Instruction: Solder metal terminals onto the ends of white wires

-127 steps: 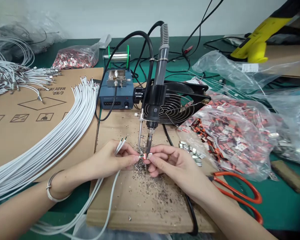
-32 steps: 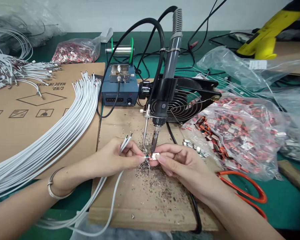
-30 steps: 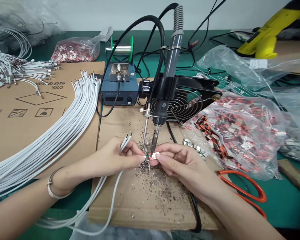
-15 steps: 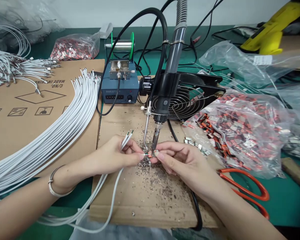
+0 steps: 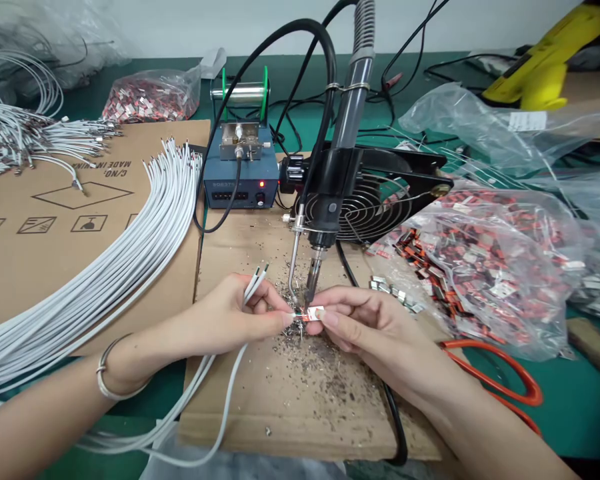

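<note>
Left hand [image 5: 247,315] pinching slim white plastic cables [image 5: 253,288], right hand [image 5: 363,323] gripping small red-and-silver rectangular connector [image 5: 315,313] at black-and-grey soldering iron [image 5: 333,193]'s tip, contact unclear. Behind iron, leftward, small red lamp [image 5: 261,183] on blue metal box controller [image 5: 220,181] now bright, dull before: solder probably feeding, joint likely underway.
</note>
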A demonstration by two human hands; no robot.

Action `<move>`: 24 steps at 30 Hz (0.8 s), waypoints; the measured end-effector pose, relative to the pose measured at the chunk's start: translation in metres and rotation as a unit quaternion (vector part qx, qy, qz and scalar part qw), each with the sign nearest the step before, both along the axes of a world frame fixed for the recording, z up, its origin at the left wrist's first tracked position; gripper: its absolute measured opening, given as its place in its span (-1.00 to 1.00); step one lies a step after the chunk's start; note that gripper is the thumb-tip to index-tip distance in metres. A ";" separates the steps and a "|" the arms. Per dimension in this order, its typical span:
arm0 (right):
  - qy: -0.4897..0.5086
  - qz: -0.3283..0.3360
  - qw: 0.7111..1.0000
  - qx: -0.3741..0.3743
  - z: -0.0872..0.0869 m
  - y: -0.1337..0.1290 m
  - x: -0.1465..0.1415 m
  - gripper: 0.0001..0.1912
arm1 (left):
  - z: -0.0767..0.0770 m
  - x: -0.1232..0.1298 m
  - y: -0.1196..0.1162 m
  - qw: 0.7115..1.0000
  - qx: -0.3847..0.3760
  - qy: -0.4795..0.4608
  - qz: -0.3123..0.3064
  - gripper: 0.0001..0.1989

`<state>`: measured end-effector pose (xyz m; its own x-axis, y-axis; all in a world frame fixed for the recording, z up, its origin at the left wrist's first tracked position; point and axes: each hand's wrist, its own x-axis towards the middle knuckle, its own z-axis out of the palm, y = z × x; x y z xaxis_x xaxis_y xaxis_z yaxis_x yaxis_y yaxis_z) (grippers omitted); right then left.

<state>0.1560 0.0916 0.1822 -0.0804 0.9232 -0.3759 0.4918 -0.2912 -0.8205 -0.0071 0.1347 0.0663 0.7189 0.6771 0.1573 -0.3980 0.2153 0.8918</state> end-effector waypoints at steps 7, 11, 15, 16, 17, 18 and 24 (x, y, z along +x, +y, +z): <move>-0.001 -0.004 1.000 -0.001 -0.001 0.001 0.000 -0.86 | -0.002 0.001 0.001 1.000 0.013 0.002 0.003 -0.77; -0.010 -0.008 1.000 0.002 0.001 0.000 -0.001 -0.84 | -0.002 0.001 0.000 1.000 0.012 0.005 -0.006 -0.76; -0.027 -0.014 1.000 0.006 0.001 0.000 -0.003 -0.77 | -0.001 0.000 0.001 1.000 0.010 0.014 -0.004 -0.76; -0.034 -0.019 0.999 0.008 0.001 0.000 -0.004 -0.75 | -0.001 0.001 0.001 1.000 0.009 0.019 -0.001 -0.76; -0.039 -0.023 0.999 0.011 0.001 0.000 -0.005 -0.73 | -0.001 0.001 0.001 1.000 0.008 0.026 0.001 -0.76; -0.042 -0.024 0.999 0.013 0.001 0.000 -0.005 -0.71 | -0.001 0.002 0.001 0.999 0.008 0.032 0.003 -0.76; -0.054 -0.008 0.998 0.031 -0.001 0.001 -0.007 -0.77 | -0.003 0.003 0.000 0.999 0.013 0.040 -0.001 -0.73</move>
<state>0.1495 0.0931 0.1811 -0.0272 0.9457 -0.3238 0.5737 -0.2505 -0.7798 -0.0038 0.1345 0.0635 0.7317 0.6714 0.1179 -0.3255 0.1922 0.9258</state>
